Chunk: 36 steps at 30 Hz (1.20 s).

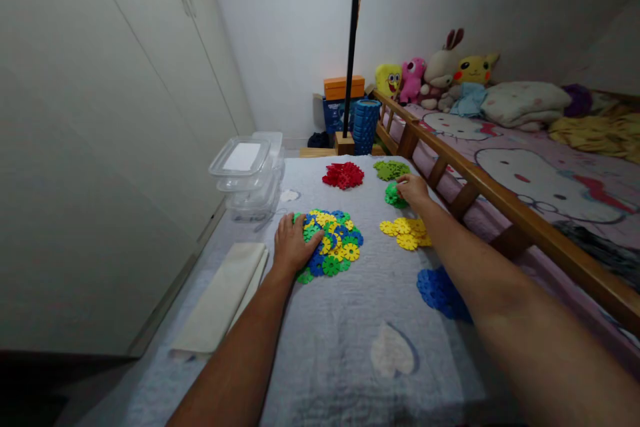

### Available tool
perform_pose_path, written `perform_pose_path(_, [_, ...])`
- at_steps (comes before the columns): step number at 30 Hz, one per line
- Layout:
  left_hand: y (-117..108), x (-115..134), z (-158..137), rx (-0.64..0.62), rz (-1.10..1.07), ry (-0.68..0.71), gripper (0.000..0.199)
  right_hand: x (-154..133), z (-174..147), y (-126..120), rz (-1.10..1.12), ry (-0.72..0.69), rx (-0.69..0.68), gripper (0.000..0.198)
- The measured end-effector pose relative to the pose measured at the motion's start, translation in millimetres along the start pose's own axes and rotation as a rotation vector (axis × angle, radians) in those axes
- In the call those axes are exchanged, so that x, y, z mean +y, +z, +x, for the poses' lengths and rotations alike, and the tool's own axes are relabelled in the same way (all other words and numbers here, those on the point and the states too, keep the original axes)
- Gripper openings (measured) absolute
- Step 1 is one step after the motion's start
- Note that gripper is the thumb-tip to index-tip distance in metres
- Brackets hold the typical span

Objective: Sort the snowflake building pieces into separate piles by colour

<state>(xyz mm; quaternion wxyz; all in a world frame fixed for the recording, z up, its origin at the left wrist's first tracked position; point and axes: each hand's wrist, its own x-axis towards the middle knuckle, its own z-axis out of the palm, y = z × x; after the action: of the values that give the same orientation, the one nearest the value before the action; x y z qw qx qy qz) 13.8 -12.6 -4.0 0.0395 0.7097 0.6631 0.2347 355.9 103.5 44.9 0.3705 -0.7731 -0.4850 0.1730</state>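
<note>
My left hand [293, 243] lies with its fingers spread on the left side of a mixed pile of notched plastic snowflake discs [331, 265], in yellow, blue and green. My right hand [414, 191] reaches to a small pile of bright green discs [393, 196], its fingertips drawn together at the pile's right edge. Whatever is between those fingertips is too small to make out. Close to the right forearm are yellow discs [406, 240] and blue discs [440, 290], the blue ones partly hidden by the arm. Light green discs [387, 169] and red discs [344, 175] lie farther back.
Stacked clear plastic boxes [245, 177] and a folded cream cloth [223, 300] are on the table's left side. A wooden bed rail [465, 177] runs along the right. Behind the table stands a black pole [351, 47]. White cupboard doors [100, 147] rise at left.
</note>
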Motion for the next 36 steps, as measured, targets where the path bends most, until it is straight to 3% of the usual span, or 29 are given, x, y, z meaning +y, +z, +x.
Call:
perform_pose_path(7, [-6, 4, 0, -0.103, 0.021, -0.026, 0.059, -6, 7, 8, -0.263, -0.113, 0.031, 0.023])
perform_pose_path(11, [-9, 7, 0, -0.113, 0.01, -0.025, 0.058, -7, 4, 6, -0.403, -0.103, 0.043, 0.022])
perform_pose_path(14, [-9, 8, 0, -0.093, 0.004, -0.055, 0.06, -8, -5, -1, -0.363, -0.13, 0.071, 0.024])
perform_pose_path(18, [-5, 6, 0, -0.097, 0.002, -0.076, 0.067, -16, -36, -5, -0.149, -0.201, 0.087, 0.021])
perform_pose_path(22, [-2, 3, 1, -0.098, 0.017, -0.008, 0.064, -25, -82, 9, 0.042, -0.342, -0.059, 0.017])
perform_pose_path(26, [-4, 3, 0, -0.089, 0.02, 0.026, 0.06, -27, -121, 33, 0.073, -0.439, -0.278, 0.015])
perform_pose_path(33, [-6, 3, 0, -0.095, -0.032, 0.082, 0.054, -23, -148, 59, -0.01, -0.675, -0.376, 0.032])
perform_pose_path(36, [-6, 2, 0, -0.095, -0.061, 0.104, 0.051, -21, -151, 64, -0.02, -0.732, -0.376, 0.03])
